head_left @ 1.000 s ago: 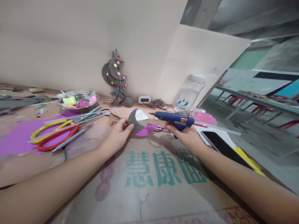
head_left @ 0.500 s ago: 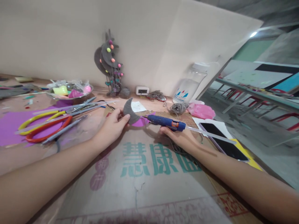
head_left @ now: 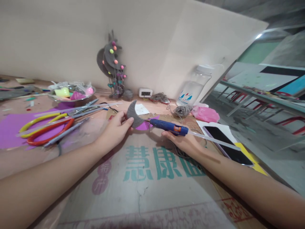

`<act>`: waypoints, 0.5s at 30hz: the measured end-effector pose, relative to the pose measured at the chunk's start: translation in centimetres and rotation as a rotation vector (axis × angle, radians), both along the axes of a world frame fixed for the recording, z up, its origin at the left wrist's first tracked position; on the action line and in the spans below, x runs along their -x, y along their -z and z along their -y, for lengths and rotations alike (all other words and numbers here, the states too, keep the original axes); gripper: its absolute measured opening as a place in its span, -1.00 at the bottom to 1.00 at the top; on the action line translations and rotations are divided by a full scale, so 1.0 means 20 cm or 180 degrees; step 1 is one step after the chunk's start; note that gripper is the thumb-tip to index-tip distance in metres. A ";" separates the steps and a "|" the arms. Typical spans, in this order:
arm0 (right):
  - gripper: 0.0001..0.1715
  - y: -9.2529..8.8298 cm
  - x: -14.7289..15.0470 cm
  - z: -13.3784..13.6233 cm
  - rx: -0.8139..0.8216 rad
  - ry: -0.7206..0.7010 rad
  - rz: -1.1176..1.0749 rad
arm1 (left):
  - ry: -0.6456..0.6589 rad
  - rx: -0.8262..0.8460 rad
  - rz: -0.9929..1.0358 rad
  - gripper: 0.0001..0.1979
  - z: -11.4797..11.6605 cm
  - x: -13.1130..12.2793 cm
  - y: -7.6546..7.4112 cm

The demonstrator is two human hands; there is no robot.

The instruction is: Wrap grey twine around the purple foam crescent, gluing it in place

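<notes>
Grey yarn wraps one part of a crescent [head_left: 134, 117], and bare purple shows on its lower right. The left hand [head_left: 120, 125] pinches this crescent by its left edge, thumb on the near face and fingers behind, so the gap between them is only as wide as the piece. The crescent is held above the middle of the table, in front of a small white paper [head_left: 141, 109].

The right hand [head_left: 182, 140] is curled around a blue glue gun [head_left: 169, 127], with the thumb lying along its near side; most of the other fingers are hidden, and I cannot tell whether the trigger is pressed. The nozzle points left and meets the crescent where grey gives way to purple, though whether it actually touches is too small to tell. A clear glue stick [head_left: 214, 140] sticks out behind the gun, passing over a dark phone [head_left: 227, 144] in the view. The two hands are apart, with the crescent and the gun bridging the space between them.

Beyond the gun sit a ball of grey yarn [head_left: 183, 110] and a pink bag [head_left: 206, 113]. Left of the left hand lie scissors [head_left: 50, 131] with yellow and red handles, partly over a purple sheet [head_left: 10, 130].
</notes>
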State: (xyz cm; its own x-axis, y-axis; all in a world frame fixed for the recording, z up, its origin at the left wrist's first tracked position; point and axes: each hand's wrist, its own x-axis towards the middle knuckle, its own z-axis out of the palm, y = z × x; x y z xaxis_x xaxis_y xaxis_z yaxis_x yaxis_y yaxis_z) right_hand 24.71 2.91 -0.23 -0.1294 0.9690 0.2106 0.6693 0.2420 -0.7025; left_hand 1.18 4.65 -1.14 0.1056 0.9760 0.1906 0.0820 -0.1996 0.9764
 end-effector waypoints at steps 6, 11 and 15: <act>-0.66 -0.01 0.02 0.01 0.0079 -0.0033 -0.0190 | 0.0022 0.0025 0.0006 -0.86 -0.01 0.01 0.01; -0.65 0.00 0.01 0.00 0.0031 -0.0062 -0.0085 | -0.0013 -0.0038 -0.0037 -0.89 -0.01 0.01 0.02; -0.67 0.02 0.00 -0.01 0.0067 0.0020 -0.0001 | 0.0017 -0.0053 0.0019 -0.88 -0.01 0.01 0.02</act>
State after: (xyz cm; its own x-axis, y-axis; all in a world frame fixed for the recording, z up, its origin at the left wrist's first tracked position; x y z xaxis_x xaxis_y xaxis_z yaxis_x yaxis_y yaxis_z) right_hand 24.73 3.04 -0.55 -0.1232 0.9740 0.1902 0.6705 0.2230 -0.7075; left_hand 1.00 4.94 -1.57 0.1097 0.9721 0.2075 0.0750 -0.2162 0.9735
